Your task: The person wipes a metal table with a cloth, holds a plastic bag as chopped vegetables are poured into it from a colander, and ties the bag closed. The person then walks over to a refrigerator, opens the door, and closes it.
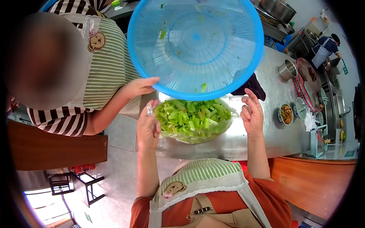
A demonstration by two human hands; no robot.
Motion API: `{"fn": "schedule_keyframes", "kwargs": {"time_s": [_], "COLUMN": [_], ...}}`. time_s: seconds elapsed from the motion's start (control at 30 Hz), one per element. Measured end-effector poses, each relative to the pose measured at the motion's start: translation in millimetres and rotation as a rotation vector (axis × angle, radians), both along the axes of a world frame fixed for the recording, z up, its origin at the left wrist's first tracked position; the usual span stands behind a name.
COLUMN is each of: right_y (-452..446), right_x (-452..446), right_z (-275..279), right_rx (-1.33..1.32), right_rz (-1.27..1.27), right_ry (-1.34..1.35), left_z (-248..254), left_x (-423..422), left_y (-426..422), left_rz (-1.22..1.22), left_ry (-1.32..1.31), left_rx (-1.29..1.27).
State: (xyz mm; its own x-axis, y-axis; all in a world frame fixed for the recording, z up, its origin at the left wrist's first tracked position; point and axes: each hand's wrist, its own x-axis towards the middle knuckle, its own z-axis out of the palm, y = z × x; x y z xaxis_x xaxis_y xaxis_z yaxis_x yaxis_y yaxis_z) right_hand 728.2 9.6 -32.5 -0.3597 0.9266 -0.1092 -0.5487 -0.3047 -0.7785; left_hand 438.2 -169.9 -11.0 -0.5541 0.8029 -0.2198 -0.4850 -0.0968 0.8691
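Observation:
A clear plastic bag [186, 137] full of chopped green celery-like stalks [194, 116] rests on the steel table, its mouth facing up. My left hand [148, 127] is at the bag's left side, with a bit of clear film pinched between thumb and fingers. On the bag's right side, my right hand [251, 114] is raised with fingers partly bent and apart; no held thing shows in it. A large blue mesh basket [195, 57] is tilted above the bag, its inside toward me and a few green scraps stuck to it. A co-worker's hand [142, 86] is at its rim.
The co-worker in a striped apron [108, 60] stands close on the left. On the steel table [279, 133] to the right are a bowl of food [286, 114], a metal pot [287, 70] and a pale basket [318, 140]. Dark cloth [251, 88] lies behind the blue basket.

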Motion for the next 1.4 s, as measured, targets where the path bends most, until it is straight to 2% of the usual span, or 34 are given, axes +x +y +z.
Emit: {"fn": "schedule_keyframes", "kwargs": {"time_s": [0.17,0.47,0.57,0.7,0.8,0.83,0.9,0.97,1.03,1.07,1.17,1.2,1.23,1.3,1.4], "right_y": [-5.6,-1.9,-4.8,-13.7,-5.3,-9.3,-17.9,-24.7,-28.9,-32.3,-36.5,-42.9,-42.9,-40.7,-39.1], "right_x": [3.5,48.5,55.4,22.4,2.2,2.3,4.9,13.9,16.8,12.4,4.6,5.2,2.8,-3.0,-6.5], "right_z": [1.2,5.6,10.1,56.4,106.1,120.6,144.7,147.1,136.6,125.8,68.5,59.4,59.3,86.6,111.7], "right_rx": [0.034,0.08,0.067,0.153,0.366,0.368,0.621,0.659,0.603,0.532,0.362,0.3,0.241,0.359,0.371], "right_rz": [0.001,-0.161,-0.163,-0.073,0.079,0.081,-0.025,-0.019,-0.038,-0.052,-0.026,-0.012,0.005,-0.087,-0.062], "right_ry": [-0.003,0.079,0.055,-0.143,-0.173,-0.171,-0.172,-0.081,-0.11,-0.199,-0.395,-0.361,-0.326,-0.321,-0.253], "left_z": [9.5,86.4,82.1,76.1,107.3,120.8,141.2,151.4,138.0,123.4,61.2,53.0,63.3,85.8,100.3], "left_x": [9.6,79.3,72.9,47.8,44.5,44.9,48.5,51.9,48.2,44.3,34.7,29.6,25.1,25.4,26.7], "left_y": [4.5,34.9,43.9,44.5,36.5,29.5,18.1,7.9,3.3,4.4,8.2,13.3,18.8,15.7,12.4], "left_rz": [0.024,-0.34,-0.294,-0.14,-0.199,-0.221,-0.197,-0.195,-0.196,-0.213,-0.225,-0.211,-0.195,-0.242,-0.32], "left_ry": [0.07,0.083,0.102,0.067,0.117,0.164,0.215,0.322,0.341,0.288,0.192,0.152,0.162,0.089,0.094], "left_rx": [-0.017,0.106,0.126,0.084,0.161,0.182,0.233,0.331,0.312,0.225,0.075,0.012,0.044,0.031,0.096]}}
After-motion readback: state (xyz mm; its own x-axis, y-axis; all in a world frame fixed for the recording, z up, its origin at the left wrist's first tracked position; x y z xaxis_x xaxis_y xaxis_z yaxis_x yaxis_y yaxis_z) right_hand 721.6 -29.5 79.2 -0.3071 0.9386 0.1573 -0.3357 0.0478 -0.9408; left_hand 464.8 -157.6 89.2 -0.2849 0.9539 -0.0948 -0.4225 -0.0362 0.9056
